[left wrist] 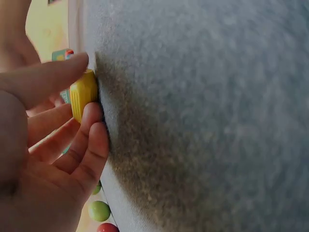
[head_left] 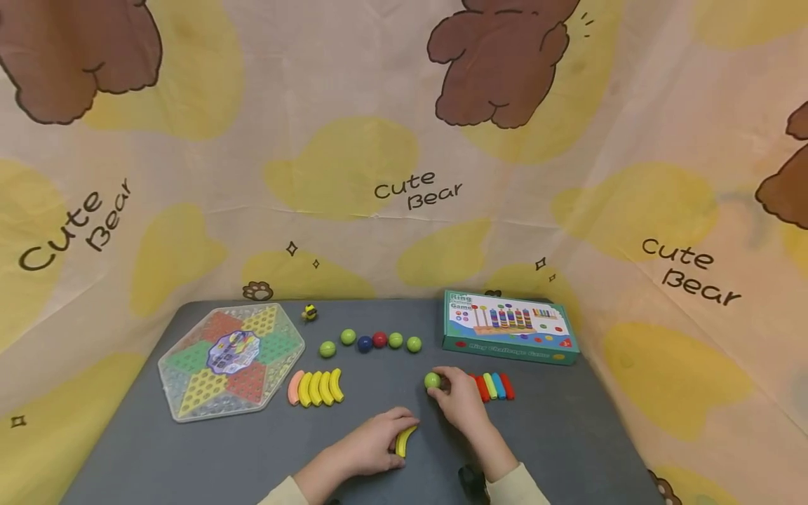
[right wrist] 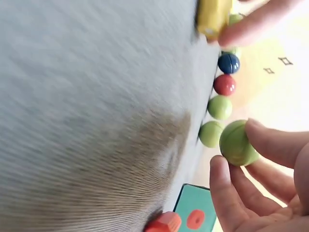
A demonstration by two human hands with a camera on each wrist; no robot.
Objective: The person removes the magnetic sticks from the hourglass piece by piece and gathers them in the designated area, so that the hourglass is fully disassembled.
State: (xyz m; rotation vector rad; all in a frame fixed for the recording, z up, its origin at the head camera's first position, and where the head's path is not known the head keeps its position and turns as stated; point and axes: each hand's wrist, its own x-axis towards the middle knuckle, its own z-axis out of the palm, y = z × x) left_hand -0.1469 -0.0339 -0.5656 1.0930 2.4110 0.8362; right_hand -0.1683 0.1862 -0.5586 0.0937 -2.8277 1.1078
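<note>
Between the thumb and fingers of my left hand [head_left: 372, 445] is a small yellow toy banana [head_left: 405, 442], pinched close to the grey tabletop [head_left: 252, 470]. The left wrist view shows the thumb on one end of the banana [left wrist: 83, 96] and fingers at the other. To the right and farther back, my right hand [head_left: 463, 403] holds a green ball [head_left: 432, 380] by thumb and fingertips. In the right wrist view this ball [right wrist: 236, 143] looks raised off the table. Coloured sticks [head_left: 491, 386] lie just right of that hand, partly hidden by it.
Green, blue and red balls [head_left: 379, 339] stand in a loose row at the back. Several yellow bananas [head_left: 315, 388] and a pink one [head_left: 294, 388] lie left of centre. A hexagonal game board [head_left: 189, 330], a bee figure [head_left: 309, 313] and a game box [head_left: 505, 348] sit farther out.
</note>
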